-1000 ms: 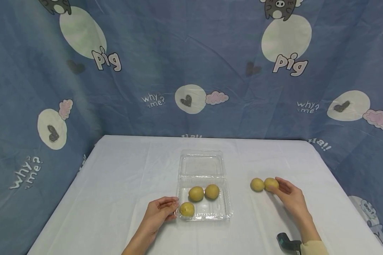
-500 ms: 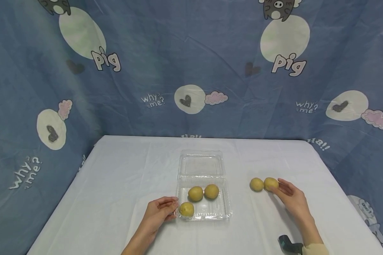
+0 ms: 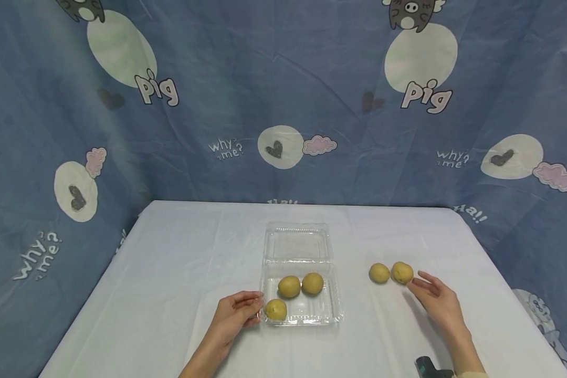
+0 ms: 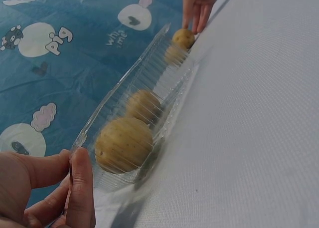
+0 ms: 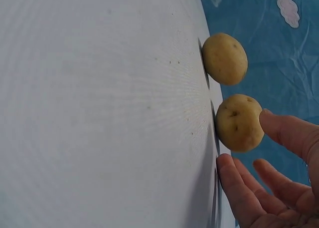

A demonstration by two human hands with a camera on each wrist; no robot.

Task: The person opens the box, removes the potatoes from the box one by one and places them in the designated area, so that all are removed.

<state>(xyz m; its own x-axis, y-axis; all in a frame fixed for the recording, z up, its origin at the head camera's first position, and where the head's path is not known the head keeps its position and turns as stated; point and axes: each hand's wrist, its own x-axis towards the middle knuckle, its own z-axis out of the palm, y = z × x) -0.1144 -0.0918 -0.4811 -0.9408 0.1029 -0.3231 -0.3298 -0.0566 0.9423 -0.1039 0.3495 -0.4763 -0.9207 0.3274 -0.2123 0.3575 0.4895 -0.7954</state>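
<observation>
My left hand (image 3: pixel 236 312) pinches the left rim of a clear plastic clamshell box (image 3: pixel 333 307), its lid (image 3: pixel 297 245) laid back. Three potatoes lie inside: one at the near left corner (image 3: pixel 276 310), the other two side by side (image 3: pixel 289 286) farther back. Right of the box, two more potatoes rest on the table, a left one (image 3: pixel 379 273) and a right one (image 3: pixel 402 273), with a small gap between them. Beside the right one is my right hand (image 3: pixel 437 302), fingers spread and relaxed, holding nothing. In the right wrist view the thumb (image 5: pixel 286 130) appears close to that potato; contact is unclear.
A white cloth covers the table (image 3: pixel 170 252). Behind it hangs a blue printed curtain (image 3: pixel 208 173). A dark device (image 3: pixel 430 367) shows by my right wrist at the bottom edge.
My right hand has let go of the right potato and drawn back a little to the right and nearer. That potato has shifted slightly. The left hand and box stay put.
</observation>
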